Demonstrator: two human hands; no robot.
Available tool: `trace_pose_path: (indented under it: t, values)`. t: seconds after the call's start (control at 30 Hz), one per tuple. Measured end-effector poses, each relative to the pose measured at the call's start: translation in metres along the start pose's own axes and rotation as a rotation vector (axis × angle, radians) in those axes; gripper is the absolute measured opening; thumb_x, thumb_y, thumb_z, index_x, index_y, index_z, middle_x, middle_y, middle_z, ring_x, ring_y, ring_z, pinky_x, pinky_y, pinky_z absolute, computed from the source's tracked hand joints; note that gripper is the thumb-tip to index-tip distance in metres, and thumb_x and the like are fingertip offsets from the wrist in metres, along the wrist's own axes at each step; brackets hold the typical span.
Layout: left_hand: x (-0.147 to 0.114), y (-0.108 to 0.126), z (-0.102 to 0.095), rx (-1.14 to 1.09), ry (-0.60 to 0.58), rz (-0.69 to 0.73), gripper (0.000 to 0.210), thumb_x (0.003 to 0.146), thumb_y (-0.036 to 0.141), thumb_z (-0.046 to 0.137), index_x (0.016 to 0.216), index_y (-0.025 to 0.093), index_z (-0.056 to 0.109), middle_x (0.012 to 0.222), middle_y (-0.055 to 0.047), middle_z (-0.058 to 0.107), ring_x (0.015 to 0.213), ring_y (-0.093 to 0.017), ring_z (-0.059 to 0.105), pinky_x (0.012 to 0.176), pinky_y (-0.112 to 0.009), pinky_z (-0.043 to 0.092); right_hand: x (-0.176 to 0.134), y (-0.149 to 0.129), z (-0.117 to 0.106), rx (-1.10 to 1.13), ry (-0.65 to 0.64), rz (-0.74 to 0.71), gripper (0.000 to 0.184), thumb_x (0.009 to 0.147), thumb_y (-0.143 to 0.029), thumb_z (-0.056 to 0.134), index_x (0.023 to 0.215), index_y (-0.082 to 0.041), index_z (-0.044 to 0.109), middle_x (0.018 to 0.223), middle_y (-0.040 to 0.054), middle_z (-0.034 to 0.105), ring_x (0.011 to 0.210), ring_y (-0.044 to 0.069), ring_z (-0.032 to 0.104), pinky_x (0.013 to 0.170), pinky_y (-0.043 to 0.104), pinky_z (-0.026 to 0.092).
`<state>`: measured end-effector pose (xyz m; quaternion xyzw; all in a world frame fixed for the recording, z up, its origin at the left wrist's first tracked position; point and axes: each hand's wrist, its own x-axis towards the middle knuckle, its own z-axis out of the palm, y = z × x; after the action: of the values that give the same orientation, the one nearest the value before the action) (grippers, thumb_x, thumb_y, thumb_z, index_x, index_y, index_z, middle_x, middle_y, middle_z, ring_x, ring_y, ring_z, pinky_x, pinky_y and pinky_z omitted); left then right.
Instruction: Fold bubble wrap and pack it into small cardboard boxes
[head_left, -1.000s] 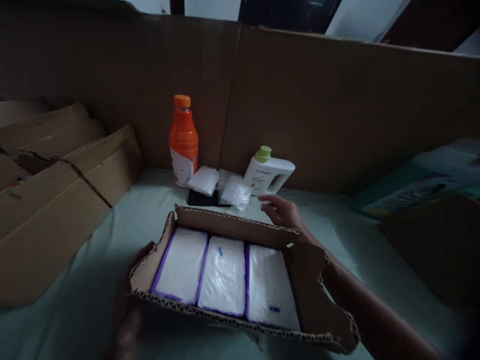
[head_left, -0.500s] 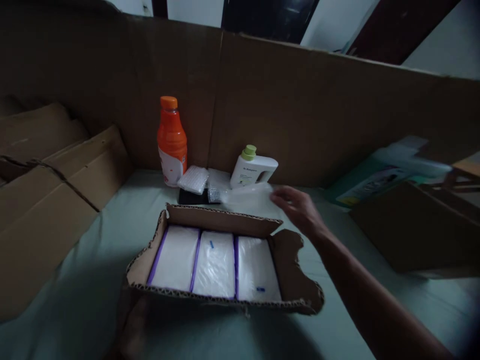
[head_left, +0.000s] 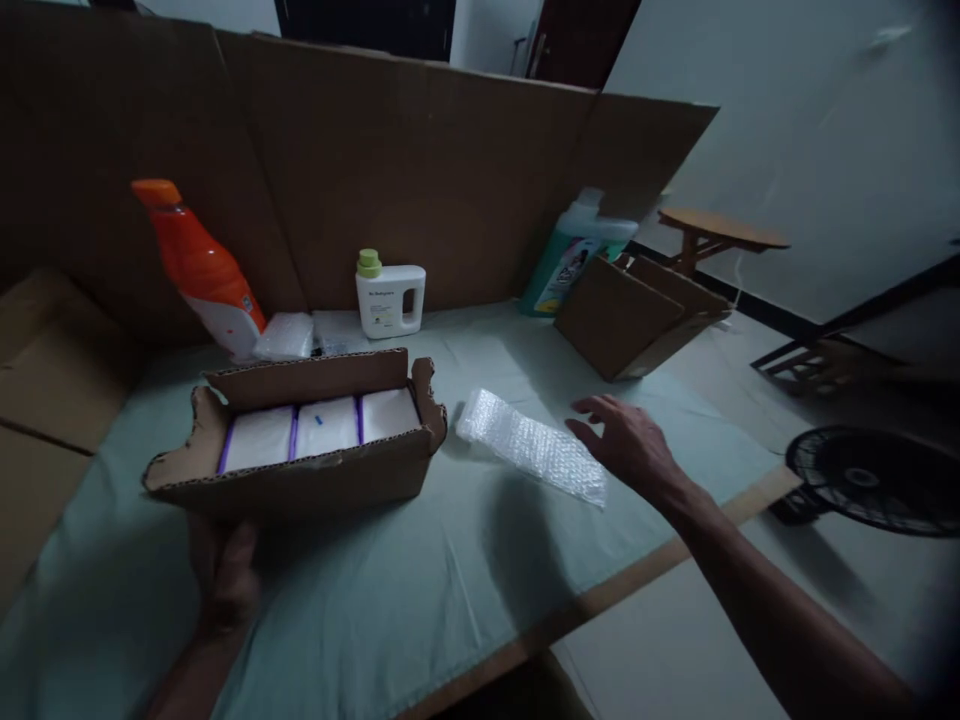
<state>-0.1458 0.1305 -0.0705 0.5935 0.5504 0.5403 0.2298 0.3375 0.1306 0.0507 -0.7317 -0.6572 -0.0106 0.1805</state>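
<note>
My left hand grips the near underside of an open cardboard box, its fingers partly hidden by it. The box's edges are torn. Inside, white plastic-wrapped packs with purple sides stand in a row. To the right of the box, a strip of bubble wrap lies on the green cloth. My right hand hovers just past the strip's right end, fingers apart and holding nothing.
Behind the box are a tilted-looking orange bottle, more bubble wrap and a white jug with a green cap. Teal bottles stand by another cardboard box. A tall cardboard wall backs the table; a fan is off its right side.
The bubble wrap has left my right hand and now rests on the cloth right of the box. My right hand has opened. The view has swung right.
</note>
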Motion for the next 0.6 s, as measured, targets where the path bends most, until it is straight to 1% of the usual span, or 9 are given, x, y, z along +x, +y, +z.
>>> trace_pose_path:
  t: [0.03, 0.1, 0.17, 0.2, 0.27, 0.37, 0.43, 0.5, 0.6]
  values:
    - [0.0, 0.01, 0.003, -0.023, 0.063, -0.017, 0.061, 0.095, 0.047, 0.043, 0.151, 0.028, 0.03, 0.137, -0.008, 0.056, 0.14, -0.031, 0.045, 0.12, -0.052, 0.035, -0.002, -0.019, 0.002, 0.071, -0.001, -0.095, 0.026, 0.087, -0.036, 0.06, 0.102, -0.017, 0.071, 0.1, 0.0124, 0.073, 0.084, 0.024, 0.069, 0.078, 0.039, 0.051]
    - [0.0, 0.023, 0.006, -0.056, 0.148, -0.037, 0.061, 0.092, 0.048, 0.053, 0.147, 0.025, 0.039, 0.132, -0.008, 0.059, 0.133, -0.03, 0.051, 0.117, -0.048, 0.039, -0.005, -0.062, 0.016, 0.296, -0.092, -0.248, 0.034, 0.09, -0.036, 0.061, 0.116, -0.017, 0.066, 0.109, 0.0127, 0.072, 0.089, 0.023, 0.069, 0.079, 0.038, 0.054]
    - [0.002, 0.029, 0.005, -0.022, 0.144, -0.019, 0.059, 0.09, 0.049, 0.057, 0.141, 0.022, 0.045, 0.126, -0.009, 0.06, 0.125, -0.029, 0.056, 0.111, -0.045, 0.044, -0.009, -0.105, 0.036, 0.484, -0.217, -0.333, 0.044, 0.09, -0.038, 0.062, 0.129, -0.017, 0.059, 0.118, 0.014, 0.07, 0.094, 0.023, 0.069, 0.079, 0.037, 0.055]
    - [0.004, 0.029, 0.003, 0.02, 0.137, -0.001, 0.057, 0.089, 0.05, 0.058, 0.137, 0.021, 0.048, 0.121, -0.01, 0.061, 0.121, -0.029, 0.058, 0.107, -0.043, 0.047, -0.009, -0.122, 0.047, 0.54, -0.275, -0.357, 0.047, 0.09, -0.039, 0.063, 0.131, -0.017, 0.057, 0.12, 0.0145, 0.069, 0.097, 0.024, 0.068, 0.079, 0.038, 0.055]
    - [0.009, 0.027, -0.003, 0.136, 0.141, 0.026, 0.052, 0.087, 0.053, 0.059, 0.126, 0.019, 0.054, 0.11, -0.008, 0.06, 0.109, -0.027, 0.06, 0.098, -0.04, 0.051, -0.008, -0.148, 0.066, 0.594, -0.35, -0.373, 0.047, 0.09, -0.043, 0.064, 0.127, -0.016, 0.057, 0.117, 0.015, 0.069, 0.098, 0.026, 0.067, 0.079, 0.04, 0.055]
    - [0.015, 0.024, -0.009, 0.255, 0.136, -0.022, 0.046, 0.085, 0.056, 0.061, 0.11, 0.018, 0.058, 0.097, -0.005, 0.056, 0.091, -0.024, 0.06, 0.084, -0.037, 0.053, 0.002, -0.167, 0.085, 0.635, -0.351, -0.316, 0.042, 0.089, -0.044, 0.064, 0.119, -0.015, 0.059, 0.11, 0.0142, 0.07, 0.092, 0.026, 0.067, 0.078, 0.04, 0.054]
    - [0.018, 0.024, -0.009, 0.263, 0.108, -0.068, 0.048, 0.083, 0.056, 0.063, 0.111, 0.018, 0.058, 0.099, -0.006, 0.056, 0.093, -0.025, 0.06, 0.085, -0.037, 0.053, 0.01, -0.172, 0.093, 0.669, -0.318, -0.251, 0.039, 0.089, -0.041, 0.063, 0.119, -0.015, 0.06, 0.11, 0.013, 0.07, 0.09, 0.025, 0.066, 0.077, 0.038, 0.054]
    - [0.02, 0.025, -0.007, 0.205, 0.054, -0.092, 0.057, 0.082, 0.052, 0.067, 0.125, 0.017, 0.054, 0.112, -0.009, 0.058, 0.104, -0.027, 0.06, 0.092, -0.039, 0.052, 0.016, -0.175, 0.1, 0.708, -0.276, -0.195, 0.039, 0.091, -0.039, 0.06, 0.122, -0.016, 0.059, 0.112, 0.0118, 0.07, 0.091, 0.023, 0.066, 0.077, 0.036, 0.054]
    - [0.021, 0.024, -0.002, -0.001, -0.05, -0.103, 0.078, 0.083, 0.042, 0.069, 0.15, 0.02, 0.034, 0.133, -0.013, 0.055, 0.118, -0.027, 0.059, 0.103, -0.042, 0.048, 0.023, -0.168, 0.107, 0.72, -0.231, -0.173, 0.042, 0.092, -0.038, 0.056, 0.129, -0.018, 0.058, 0.116, 0.011, 0.071, 0.096, 0.023, 0.067, 0.078, 0.035, 0.055]
